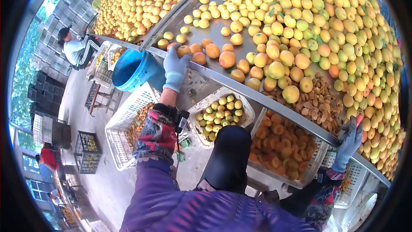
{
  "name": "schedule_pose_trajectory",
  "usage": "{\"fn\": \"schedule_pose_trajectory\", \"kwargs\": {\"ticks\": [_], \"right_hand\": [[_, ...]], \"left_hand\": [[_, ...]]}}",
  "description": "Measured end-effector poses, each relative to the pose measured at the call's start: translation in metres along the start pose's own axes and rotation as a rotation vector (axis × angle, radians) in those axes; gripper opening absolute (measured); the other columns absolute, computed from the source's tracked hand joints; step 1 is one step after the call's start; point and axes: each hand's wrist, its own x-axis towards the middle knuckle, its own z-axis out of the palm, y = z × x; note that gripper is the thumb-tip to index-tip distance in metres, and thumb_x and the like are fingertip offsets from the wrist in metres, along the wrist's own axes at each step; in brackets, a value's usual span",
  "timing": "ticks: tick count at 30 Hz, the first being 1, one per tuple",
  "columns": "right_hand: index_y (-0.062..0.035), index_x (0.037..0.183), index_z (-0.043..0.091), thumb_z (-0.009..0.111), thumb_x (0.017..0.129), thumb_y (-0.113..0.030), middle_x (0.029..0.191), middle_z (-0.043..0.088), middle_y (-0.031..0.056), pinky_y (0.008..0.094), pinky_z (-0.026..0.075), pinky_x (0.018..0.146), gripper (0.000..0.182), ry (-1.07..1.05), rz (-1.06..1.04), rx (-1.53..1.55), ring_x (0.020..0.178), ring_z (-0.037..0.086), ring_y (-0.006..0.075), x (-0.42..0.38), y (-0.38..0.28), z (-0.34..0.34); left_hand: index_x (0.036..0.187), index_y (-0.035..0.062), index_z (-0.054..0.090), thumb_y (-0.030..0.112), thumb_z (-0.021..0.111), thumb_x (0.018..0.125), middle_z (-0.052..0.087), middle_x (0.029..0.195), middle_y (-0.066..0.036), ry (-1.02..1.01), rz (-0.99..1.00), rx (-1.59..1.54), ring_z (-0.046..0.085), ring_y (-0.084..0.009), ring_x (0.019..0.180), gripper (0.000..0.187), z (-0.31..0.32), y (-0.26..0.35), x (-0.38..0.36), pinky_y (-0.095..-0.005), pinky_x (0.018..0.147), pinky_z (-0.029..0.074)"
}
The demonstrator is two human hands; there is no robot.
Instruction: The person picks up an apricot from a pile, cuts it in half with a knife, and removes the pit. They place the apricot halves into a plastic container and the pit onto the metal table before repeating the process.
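Note:
My left hand (176, 63), in a grey-blue glove, is at the table's metal edge (206, 69), its fingers curled round an orange fruit (184, 51) beside other loose fruits. Farther right, my right hand (352, 139), gloved the same way, is closed on a small tool with a red handle (359, 119) over the same edge. Between the hands lie a big pile of yellow-orange fruits (296, 30) and a heap of brown pits (317, 103) near the edge.
Below the edge stand a basket of halved fruits (281, 146), a tub of small green-yellow fruits (219, 116), a white crate (118, 126) and a blue bucket (137, 71). A person (77, 47) sits at the left. Black crates (87, 152) stand on the floor.

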Motion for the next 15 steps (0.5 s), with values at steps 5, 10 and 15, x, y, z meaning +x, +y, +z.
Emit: {"fn": "schedule_pose_trajectory", "kwargs": {"ticks": [5, 10, 15], "right_hand": [[-0.0006, 0.114, 0.059, 0.05, 0.094, -0.018, 0.07, 0.055, -0.0026, 0.0164, 0.022, 0.045, 0.028, -0.005, -0.017, -0.02, 0.049, 0.032, 0.0, 0.0, 0.004, -0.001], [0.0009, 0.119, 0.056, 0.048, 0.094, -0.017, 0.072, 0.056, -0.002, 0.0162, 0.022, 0.045, 0.032, -0.006, -0.028, -0.093, 0.049, 0.031, 0.0, 0.0, 0.003, 0.0], [0.0005, 0.119, 0.056, 0.048, 0.094, -0.018, 0.072, 0.056, -0.0019, 0.0162, 0.021, 0.044, 0.032, -0.05, -0.021, -0.105, 0.048, 0.03, -0.0005, -0.002, -0.001, 0.001]], "left_hand": [[0.118, 0.005, 0.056, 0.034, 0.067, 0.075, 0.063, 0.109, -0.018, -0.113, 0.071, 0.583, 0.058, -0.0335, 0.105, 0.053, 0.01, 0.018, 0.026, -0.0432, 0.086, 0.047], [0.11, 0.0068, 0.064, 0.052, 0.053, 0.081, 0.06, 0.114, -0.018, -0.349, -0.163, 0.878, 0.056, -0.0365, 0.108, 0.055, 0.004, 0.024, 0.052, -0.0429, 0.091, 0.045], [0.104, 0.012, 0.068, 0.058, 0.046, 0.086, 0.065, 0.106, -0.019, -0.324, -0.208, 0.907, 0.059, -0.0391, 0.102, 0.054, 0.004, 0.008, 0.07, -0.0435, 0.088, 0.046]]}}
